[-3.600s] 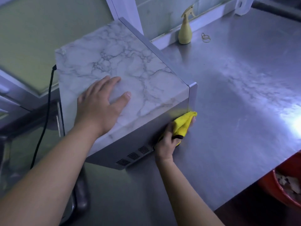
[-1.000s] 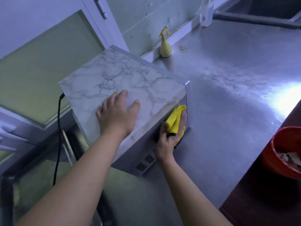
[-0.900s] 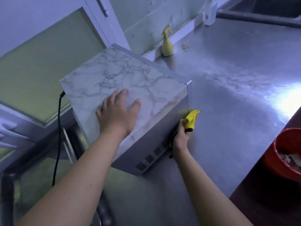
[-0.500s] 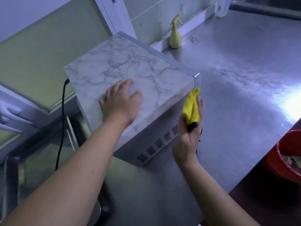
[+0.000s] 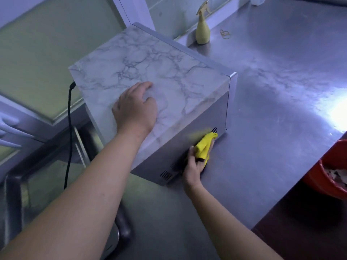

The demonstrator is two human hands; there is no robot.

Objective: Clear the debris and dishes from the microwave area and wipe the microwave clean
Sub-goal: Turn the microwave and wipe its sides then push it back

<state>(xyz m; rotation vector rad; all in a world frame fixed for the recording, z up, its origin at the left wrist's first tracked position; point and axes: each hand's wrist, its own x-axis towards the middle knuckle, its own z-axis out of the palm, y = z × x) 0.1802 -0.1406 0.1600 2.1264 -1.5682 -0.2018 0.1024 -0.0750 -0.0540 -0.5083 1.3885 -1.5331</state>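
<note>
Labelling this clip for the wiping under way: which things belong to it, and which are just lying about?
In use: microwave, cloth in right hand, left hand resting on the microwave top.
Lying about: spray bottle, rubber bands, red bucket.

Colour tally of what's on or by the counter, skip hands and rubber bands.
Yellow: 2, cloth, spray bottle
Red: 1, basin
Silver, marble top: 1, microwave
Black: 1, power cord
Total: 5
</note>
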